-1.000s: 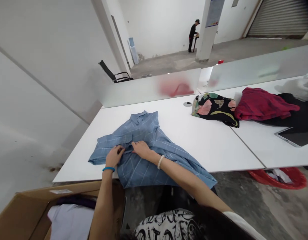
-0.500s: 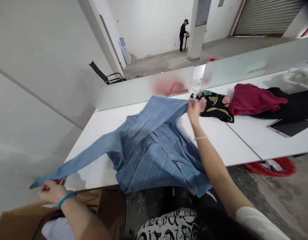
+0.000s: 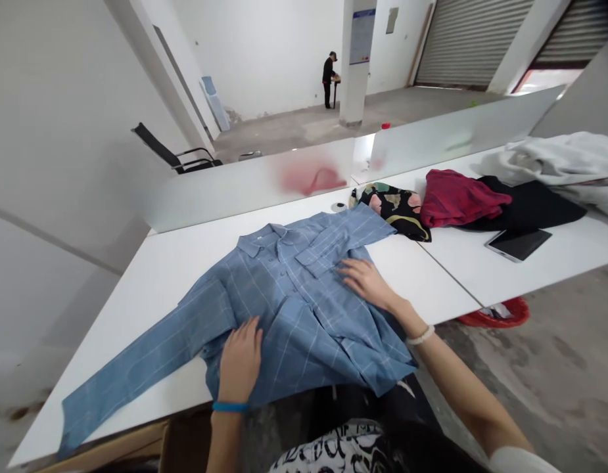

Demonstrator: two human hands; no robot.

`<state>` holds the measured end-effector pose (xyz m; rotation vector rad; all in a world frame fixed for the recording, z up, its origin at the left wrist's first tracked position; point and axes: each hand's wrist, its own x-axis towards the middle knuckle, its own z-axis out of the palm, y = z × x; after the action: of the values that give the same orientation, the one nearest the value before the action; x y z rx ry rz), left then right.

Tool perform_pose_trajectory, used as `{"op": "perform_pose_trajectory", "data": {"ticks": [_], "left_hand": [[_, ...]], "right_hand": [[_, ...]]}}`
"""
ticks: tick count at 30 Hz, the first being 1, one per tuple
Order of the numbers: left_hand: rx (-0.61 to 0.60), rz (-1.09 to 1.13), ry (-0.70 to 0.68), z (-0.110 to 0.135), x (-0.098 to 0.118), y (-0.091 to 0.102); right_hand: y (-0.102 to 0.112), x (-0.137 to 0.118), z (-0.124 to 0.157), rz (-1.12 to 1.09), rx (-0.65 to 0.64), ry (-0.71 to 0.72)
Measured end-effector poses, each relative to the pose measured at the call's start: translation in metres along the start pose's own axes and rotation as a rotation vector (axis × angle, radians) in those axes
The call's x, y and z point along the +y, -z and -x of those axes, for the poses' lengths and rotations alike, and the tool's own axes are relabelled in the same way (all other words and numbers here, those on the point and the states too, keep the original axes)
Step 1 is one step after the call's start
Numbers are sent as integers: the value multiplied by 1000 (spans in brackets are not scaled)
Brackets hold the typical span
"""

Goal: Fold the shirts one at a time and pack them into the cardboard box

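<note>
**Rests both hands on a blue checked shirt [image 3: 294, 295] spread over a white table [image 3: 175, 263]**

Shows the shirt front side up, collar toward the far side, hem at the near edge of the table. Stretches one sleeve out toward the near left corner; points the other toward the far right, close to a black floral cloth [image 3: 402, 220]. Cannot tell whether touching it.

Rests the left hand [image 3: 240, 360], with a blue band [image 3: 229, 407] at the wrist, on the shirt beside the stretched sleeve, fingers extended and close together. Rests the right hand [image 3: 367, 281], above a pale bracelet [image 3: 420, 336], on the opposite side of the shirt front, fingers spread. Keeps both grips loose and unclosed; cannot see under the palms.

Farther right on the table: a dark red cloth [image 3: 461, 200], a black cloth [image 3: 545, 207], a dark-screened device [image 3: 523, 243] and a heap of white cloth [image 3: 564, 157]. Below the near edge: a cardboard box [image 3: 185, 440] at left, a red basin [image 3: 520, 314] at right. Beyond a frosted partition [image 3: 234, 197]: a black chair [image 3: 175, 161] and, well apart, a standing person in dark clothes [image 3: 328, 80].
</note>
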<state>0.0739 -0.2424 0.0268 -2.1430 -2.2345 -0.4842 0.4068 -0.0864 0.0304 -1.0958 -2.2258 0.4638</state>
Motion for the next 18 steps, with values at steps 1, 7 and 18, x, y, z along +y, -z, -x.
{"op": "perform_pose_trajectory", "data": {"ticks": [1, 7, 18], "left_hand": [[-31, -45, -40, -4, 5, -11], [-233, -118, -124, -64, -8, -36], [-332, 180, -270, -124, 5, -10]], "right_hand": [[-9, 1, 5, 54, -106, 65], [-35, -1, 21, 108, -94, -65], [-22, -34, 44, 6, 48, -203]]}}
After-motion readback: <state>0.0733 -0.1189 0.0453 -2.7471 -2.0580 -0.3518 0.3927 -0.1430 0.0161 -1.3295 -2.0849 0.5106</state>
